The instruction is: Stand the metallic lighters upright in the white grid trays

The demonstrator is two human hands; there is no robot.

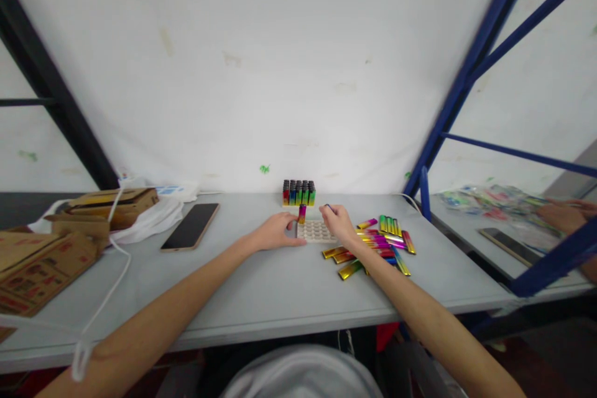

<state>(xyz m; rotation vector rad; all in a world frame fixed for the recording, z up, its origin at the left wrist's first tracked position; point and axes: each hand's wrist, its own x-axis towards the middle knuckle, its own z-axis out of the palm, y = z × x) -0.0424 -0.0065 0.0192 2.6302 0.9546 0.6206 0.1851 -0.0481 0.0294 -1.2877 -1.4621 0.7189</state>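
Note:
A white tray (318,233) with rows of holes lies on the grey table. My left hand (276,231) grips its left end, thumb along the near side and fingers at the far side. One shiny purple-and-gold lighter case (302,214) stands upright in the tray's far left corner. Over the tray's right part, my right hand (339,224) is closed in a pinch; a small dark tip shows above its fingers, the rest being hidden. Shiny multicoloured lighter cases (351,269) lie in a loose pile beside and under my right forearm.
Behind the tray, lighters (298,193) with black tops stand in a block near the wall. A phone (191,227) and cardboard boxes (46,255) are at left, with a white cable. Right of the blue frame (424,193) are another person's hands (566,214), plastic bags and a phone.

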